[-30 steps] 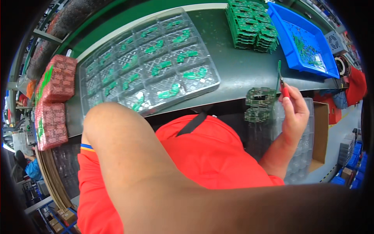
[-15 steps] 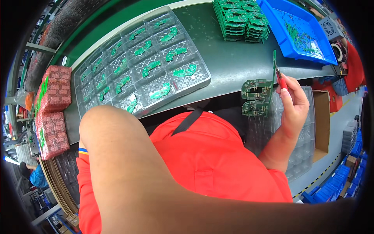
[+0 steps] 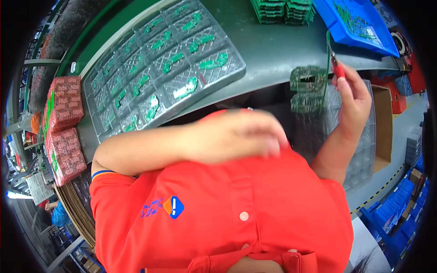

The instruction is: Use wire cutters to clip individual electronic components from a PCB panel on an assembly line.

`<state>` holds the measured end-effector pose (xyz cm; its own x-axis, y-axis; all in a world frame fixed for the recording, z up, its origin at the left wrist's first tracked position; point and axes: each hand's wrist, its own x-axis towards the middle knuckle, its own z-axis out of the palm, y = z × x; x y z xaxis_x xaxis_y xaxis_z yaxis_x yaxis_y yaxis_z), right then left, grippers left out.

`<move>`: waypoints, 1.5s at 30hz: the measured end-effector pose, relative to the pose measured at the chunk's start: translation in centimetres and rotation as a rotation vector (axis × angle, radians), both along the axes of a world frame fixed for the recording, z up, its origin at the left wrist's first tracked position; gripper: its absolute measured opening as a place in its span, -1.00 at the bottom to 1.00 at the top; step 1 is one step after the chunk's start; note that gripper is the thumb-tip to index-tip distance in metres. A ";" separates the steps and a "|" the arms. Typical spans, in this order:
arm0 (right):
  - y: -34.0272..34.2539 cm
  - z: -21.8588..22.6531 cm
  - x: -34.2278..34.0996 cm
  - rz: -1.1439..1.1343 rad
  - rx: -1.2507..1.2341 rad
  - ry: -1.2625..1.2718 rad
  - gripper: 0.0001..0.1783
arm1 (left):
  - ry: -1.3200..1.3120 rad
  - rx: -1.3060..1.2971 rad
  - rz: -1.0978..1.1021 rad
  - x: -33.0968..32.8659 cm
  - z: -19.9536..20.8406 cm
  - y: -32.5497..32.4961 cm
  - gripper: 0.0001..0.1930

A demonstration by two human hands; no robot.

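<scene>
My right hand (image 3: 354,98) is closed around red-handled cutters (image 3: 337,68). Their jaws meet a thin green strip (image 3: 327,59) standing along the edge of a green circuit board panel (image 3: 308,103), which hangs beyond the table's front edge. Across my chest reaches my left hand (image 3: 241,136), smeared by motion. Its fingers are loosely bent and apart from the thumb, with nothing visible in them. To the left, a clear compartment tray (image 3: 200,93) on the table holds several small green boards (image 3: 214,61).
Stacked green panels (image 3: 268,11) stand at the table's back. Beside them a blue bin (image 3: 339,32) contains green strips. Red bubble-wrapped packs (image 3: 68,150) sit at the left. Beneath my right forearm are clear trays (image 3: 359,159) and a cardboard box (image 3: 382,123).
My left arm has come down from close to the camera to in front of my chest. The view has shifted. My right hand keeps the cutters at the strip.
</scene>
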<state>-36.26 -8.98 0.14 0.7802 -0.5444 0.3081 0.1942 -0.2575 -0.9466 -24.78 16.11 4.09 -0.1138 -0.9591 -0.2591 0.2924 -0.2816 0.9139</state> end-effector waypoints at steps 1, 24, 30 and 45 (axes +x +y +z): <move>-0.2 -0.2 -0.1 0.000 0.003 0.006 -0.70 | -0.035 -0.047 0.133 0.8 -0.1 0.1 -0.80; 0.9 1.2 -0.3 0.031 -0.005 -0.034 -0.68 | -0.497 -0.687 0.315 0.2 6.3 0.1 -0.50; 1.5 1.2 -1.1 0.016 0.022 0.002 -0.68 | -0.521 -0.729 0.399 0.3 5.0 -2.2 -0.52; 0.8 0.4 -0.5 0.039 0.009 -0.019 -0.66 | -0.585 -0.786 0.609 0.3 3.4 -4.6 -0.59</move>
<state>-36.74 -8.21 0.58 0.7950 -0.5165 0.3182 0.2214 -0.2414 -0.9448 -24.49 11.48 7.47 0.3638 -0.7337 0.5739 -0.3421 0.4678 0.8149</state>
